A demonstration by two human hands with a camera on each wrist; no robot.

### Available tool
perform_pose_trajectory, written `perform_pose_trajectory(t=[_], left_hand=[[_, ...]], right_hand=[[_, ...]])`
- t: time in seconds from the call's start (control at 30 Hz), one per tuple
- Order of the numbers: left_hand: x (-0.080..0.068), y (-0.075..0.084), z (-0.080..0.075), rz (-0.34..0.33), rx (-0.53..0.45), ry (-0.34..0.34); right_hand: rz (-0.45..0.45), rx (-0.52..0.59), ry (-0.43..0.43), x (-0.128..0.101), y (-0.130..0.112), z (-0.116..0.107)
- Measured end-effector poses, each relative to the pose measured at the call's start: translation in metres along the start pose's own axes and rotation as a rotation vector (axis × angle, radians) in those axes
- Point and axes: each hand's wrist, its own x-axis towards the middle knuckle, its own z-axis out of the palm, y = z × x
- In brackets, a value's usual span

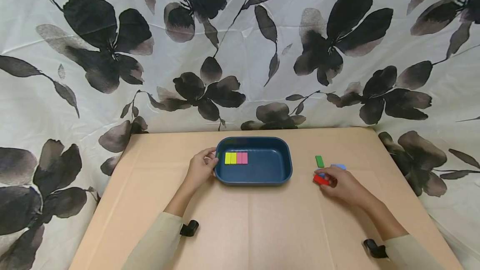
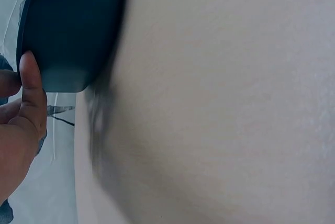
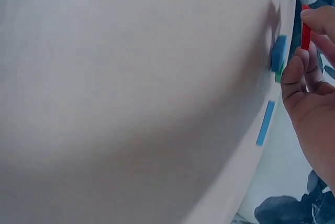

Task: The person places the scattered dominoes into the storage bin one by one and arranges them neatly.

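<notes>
Tan cardboard tabletop (image 1: 247, 228) | floral cloth backdrop (image 1: 240, 45) behind | left hand (image 1: 200, 169) grips blue tray (image 1: 279, 174) edge | right hand (image 1: 343, 184) pinches red block (image 1: 321, 179)

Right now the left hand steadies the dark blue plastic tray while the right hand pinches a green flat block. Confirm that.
Wrong colour: the right hand pinches a red flat block, as the head view shows. The green flat block lies apart on the table. The left hand does steady the dark blue plastic tray.

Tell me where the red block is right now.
In the head view the red block is pinched in the right hand, right of the blue tray, on the table, just in front of the green block and a blue block.
</notes>
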Motion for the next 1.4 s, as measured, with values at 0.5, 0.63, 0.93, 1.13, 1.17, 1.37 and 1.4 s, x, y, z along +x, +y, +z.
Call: perform_pose_trajectory(t=[0.5, 0.63, 0.93, 1.13, 1.17, 1.37, 1.4], left_hand=[[0.002, 0.004, 0.0, 0.006, 0.006, 0.0], [0.002, 0.003, 0.0, 0.001, 0.008, 0.0], [0.001, 0.002, -0.001, 0.0, 0.018, 0.001], [0.001, 0.002, -0.001, 0.002, 0.013, -0.002], [0.001, 0.002, -0.001, 0.002, 0.014, -0.003], [0.0, 0.002, -0.001, 0.004, 0.016, -0.005], [0.0, 0.002, -0.001, 0.004, 0.017, -0.005]], right_hand=[[0.008, -0.023, -0.053, 0.014, -0.015, 0.014], [0.074, 0.035, -0.095, 0.02, -0.02, 0.011], [0.044, 0.083, -0.024, 0.039, -0.034, 0.004], [0.046, 0.094, 0.014, 0.055, -0.049, -0.004], [0.042, 0.098, 0.018, 0.057, -0.052, -0.005], [0.019, 0.134, 0.022, 0.073, -0.065, -0.009], [0.017, 0.139, 0.019, 0.076, -0.067, -0.009]])
